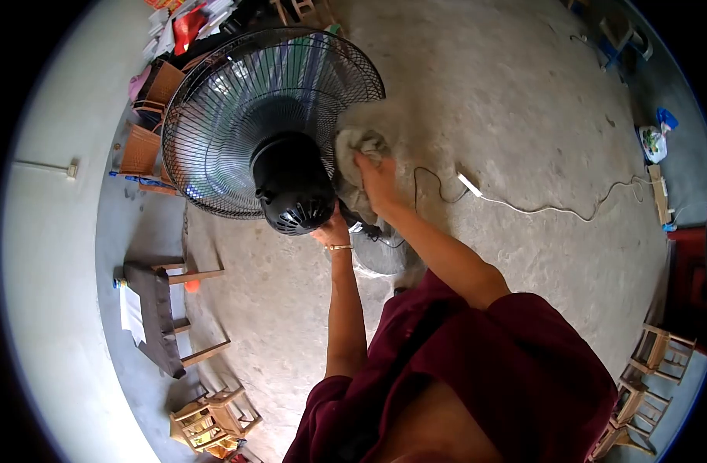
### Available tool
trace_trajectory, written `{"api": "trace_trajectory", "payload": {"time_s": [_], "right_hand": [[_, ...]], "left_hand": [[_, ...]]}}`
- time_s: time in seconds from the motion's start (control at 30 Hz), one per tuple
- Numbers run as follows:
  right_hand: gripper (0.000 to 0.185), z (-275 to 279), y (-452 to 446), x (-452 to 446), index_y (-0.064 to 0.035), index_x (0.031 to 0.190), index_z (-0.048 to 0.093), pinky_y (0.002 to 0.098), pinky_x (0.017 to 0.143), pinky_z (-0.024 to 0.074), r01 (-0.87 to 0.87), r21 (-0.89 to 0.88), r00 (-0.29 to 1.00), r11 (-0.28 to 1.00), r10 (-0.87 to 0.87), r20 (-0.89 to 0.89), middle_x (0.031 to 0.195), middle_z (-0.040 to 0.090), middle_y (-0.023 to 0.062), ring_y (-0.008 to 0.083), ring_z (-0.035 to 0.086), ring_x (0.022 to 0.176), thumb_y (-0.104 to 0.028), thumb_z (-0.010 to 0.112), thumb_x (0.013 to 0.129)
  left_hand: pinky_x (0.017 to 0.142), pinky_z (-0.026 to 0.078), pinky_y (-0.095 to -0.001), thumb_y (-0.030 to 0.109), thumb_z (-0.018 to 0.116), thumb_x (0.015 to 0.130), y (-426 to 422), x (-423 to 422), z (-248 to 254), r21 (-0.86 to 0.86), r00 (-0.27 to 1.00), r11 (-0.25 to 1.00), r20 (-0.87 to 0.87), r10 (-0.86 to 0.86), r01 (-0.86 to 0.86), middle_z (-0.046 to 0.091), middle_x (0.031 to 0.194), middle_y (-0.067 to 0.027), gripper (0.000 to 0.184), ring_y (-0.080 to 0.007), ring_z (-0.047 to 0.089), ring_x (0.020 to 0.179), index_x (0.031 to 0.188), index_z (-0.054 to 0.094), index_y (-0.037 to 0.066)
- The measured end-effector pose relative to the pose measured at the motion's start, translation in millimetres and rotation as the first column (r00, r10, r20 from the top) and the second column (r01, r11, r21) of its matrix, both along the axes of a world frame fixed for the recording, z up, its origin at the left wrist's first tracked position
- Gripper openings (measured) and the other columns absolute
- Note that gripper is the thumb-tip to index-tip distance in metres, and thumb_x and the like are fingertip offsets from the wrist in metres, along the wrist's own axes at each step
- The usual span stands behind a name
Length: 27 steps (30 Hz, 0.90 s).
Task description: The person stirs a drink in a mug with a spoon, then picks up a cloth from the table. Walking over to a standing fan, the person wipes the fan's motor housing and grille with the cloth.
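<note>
A black standing fan (295,185) with a round wire cage (214,116) rises in front of me, its motor housing turned toward me. Just below that housing, my left hand (334,229), with a bracelet at the wrist, grips the fan; the housing partly hides its fingers. In my right hand (379,183) is a bunched grey-beige cloth (363,147), closed between the fingers beside the cage's right edge. The cloth's upper edge is smeared by motion. The fan's round base (384,258) stands on the floor near my feet.
A white power strip (469,185) with its cable runs across the concrete floor to the right. Wicker chairs (141,150) and a dark-topped table (153,316) line the left wall. Wooden chairs stand at lower left (214,420) and lower right (658,355).
</note>
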State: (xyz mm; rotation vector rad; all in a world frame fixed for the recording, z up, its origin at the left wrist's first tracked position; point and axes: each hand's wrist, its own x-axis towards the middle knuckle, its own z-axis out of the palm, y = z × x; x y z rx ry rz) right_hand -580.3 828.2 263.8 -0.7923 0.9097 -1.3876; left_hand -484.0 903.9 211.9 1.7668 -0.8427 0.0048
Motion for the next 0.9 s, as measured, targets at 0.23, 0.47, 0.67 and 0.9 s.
{"api": "trace_trajectory", "payload": {"time_s": [0.23,0.47,0.67,0.9], "right_hand": [[0.025,49.1,4.1,-18.9,0.003,0.093,0.064,0.0253,0.067,0.0472,-0.331,-0.109,0.943,0.937,0.333,-0.004,0.088,0.064,0.0081,0.0126,0.059,0.073,-0.019,0.063,0.079],[0.029,8.5,18.3,-19.5,0.0057,0.095,0.059,0.0278,0.067,0.0471,0.018,0.241,0.938,0.97,-0.1,0.332,0.087,0.062,0.0075,0.0139,0.057,0.073,-0.017,0.063,0.079],[0.044,19.1,16.6,9.0,0.0066,0.109,0.052,0.0307,0.075,0.046,-0.14,0.143,0.985,0.98,0.123,0.12,0.104,0.057,0.0144,0.019,0.056,0.086,-0.02,0.064,0.077],[0.041,80.1,-2.8,-29.3,0.0046,0.11,0.054,0.031,0.074,0.0481,-0.271,-0.306,0.957,0.912,0.221,-0.189,0.102,0.061,0.0135,0.0202,0.06,0.089,-0.017,0.066,0.077]], "left_hand": [[0.082,0.046,-0.0396,0.02,0.073,0.07,-0.8,15.0,-22.2,-0.144,0.992,0.989,0.122,-0.012,0.03,0.065,0.101,-0.017,0.038,-0.0303,0.061,0.093,0.099,0.063,-0.003],[0.086,0.045,-0.0396,0.029,0.075,0.07,-2.2,-0.5,3.2,-0.077,0.996,0.995,0.055,0.066,-0.062,0.062,0.11,-0.0155,0.048,-0.03,0.058,0.1,0.106,0.062,-0.001],[0.084,0.045,-0.0399,0.024,0.066,0.074,4.5,8.8,-12.4,0.169,0.97,0.978,0.231,0.081,-0.122,0.064,0.103,-0.0159,0.036,-0.0285,0.06,0.096,0.1,0.064,-0.001],[0.084,0.045,-0.0388,0.026,0.07,0.071,-3.9,8.0,-13.8,-0.171,0.994,0.984,0.086,0.06,-0.045,0.066,0.097,-0.0157,0.037,-0.0274,0.061,0.093,0.096,0.066,0.0]]}}
